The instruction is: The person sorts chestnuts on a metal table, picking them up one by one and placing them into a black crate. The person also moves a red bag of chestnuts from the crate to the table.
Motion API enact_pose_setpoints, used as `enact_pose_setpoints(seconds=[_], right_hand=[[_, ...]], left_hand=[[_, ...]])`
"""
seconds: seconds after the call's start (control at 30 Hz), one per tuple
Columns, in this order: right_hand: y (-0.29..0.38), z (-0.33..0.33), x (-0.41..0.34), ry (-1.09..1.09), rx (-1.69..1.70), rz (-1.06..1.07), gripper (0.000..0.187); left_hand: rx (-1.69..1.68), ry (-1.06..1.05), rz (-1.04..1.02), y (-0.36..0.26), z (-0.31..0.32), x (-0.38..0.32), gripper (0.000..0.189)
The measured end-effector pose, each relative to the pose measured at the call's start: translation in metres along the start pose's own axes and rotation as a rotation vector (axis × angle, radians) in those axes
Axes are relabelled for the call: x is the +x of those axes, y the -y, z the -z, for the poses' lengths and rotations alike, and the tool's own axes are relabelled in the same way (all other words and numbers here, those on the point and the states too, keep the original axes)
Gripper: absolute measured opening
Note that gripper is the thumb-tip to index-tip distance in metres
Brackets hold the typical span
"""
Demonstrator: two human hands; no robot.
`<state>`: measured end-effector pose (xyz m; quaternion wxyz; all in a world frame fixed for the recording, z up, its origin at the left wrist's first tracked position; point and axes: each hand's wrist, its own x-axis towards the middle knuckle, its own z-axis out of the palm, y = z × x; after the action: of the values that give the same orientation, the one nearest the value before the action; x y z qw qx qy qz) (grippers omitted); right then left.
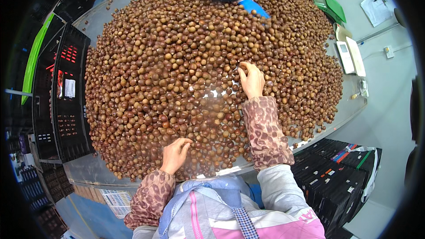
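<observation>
A broad heap of round brown nuts, which look like macadamias in the shell, covers the metal table. My right hand rests on the nuts at the middle of the heap, beside a thin patch where the pale tabletop shows through. Its fingers are bent downward, and its palm is hidden. Nearer to me, my left hand is low over the nuts by the front edge. Thumb and forefinger lie close together, and whatever is under them cannot be seen. Patterned sleeve covers wrap both forearms.
Across the table, another person's blue-gloved hand reaches into the heap. A black plastic crate stands at the left edge. A green scale and a white device sit at right. Stacked black crates stand below the table's right side.
</observation>
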<state>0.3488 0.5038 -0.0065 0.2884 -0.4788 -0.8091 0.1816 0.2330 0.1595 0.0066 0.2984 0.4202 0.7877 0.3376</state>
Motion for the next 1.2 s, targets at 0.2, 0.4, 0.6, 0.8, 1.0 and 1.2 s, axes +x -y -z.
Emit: enact_pose_setpoints(seconds=[0.2, 0.4, 0.6, 0.8, 1.0, 1.2], right_hand=[[0.023, -0.026, 0.011, 0.121, 0.037, 0.153, 0.026], [0.05, -0.044, 0.004, 0.208, -0.14, 0.252, 0.033], [0.089, -0.003, -0.047, 0.573, 0.463, 0.258, 0.039], [0.114, 0.025, -0.136, 0.834, 0.662, 0.448, 0.038], [0.101, 0.036, -0.15, 0.927, 0.615, 0.482, 0.036], [0.095, 0.043, -0.152, 0.923, 0.604, 0.572, 0.036]], left_hand=[[-0.016, 0.069, 0.091, 0.002, 0.003, 0.0, 0.014], [-0.057, 0.061, 0.099, 0.003, 0.002, 0.001, 0.015], [-0.483, 0.164, 0.235, -0.017, 0.014, -0.004, 0.024], [-0.935, 0.332, 0.361, -0.029, 0.028, -0.009, 0.032], [-0.954, 0.394, 0.42, -0.029, 0.014, -0.02, 0.027], [-0.833, 0.361, 0.392, -0.025, 0.005, -0.027, 0.03]])
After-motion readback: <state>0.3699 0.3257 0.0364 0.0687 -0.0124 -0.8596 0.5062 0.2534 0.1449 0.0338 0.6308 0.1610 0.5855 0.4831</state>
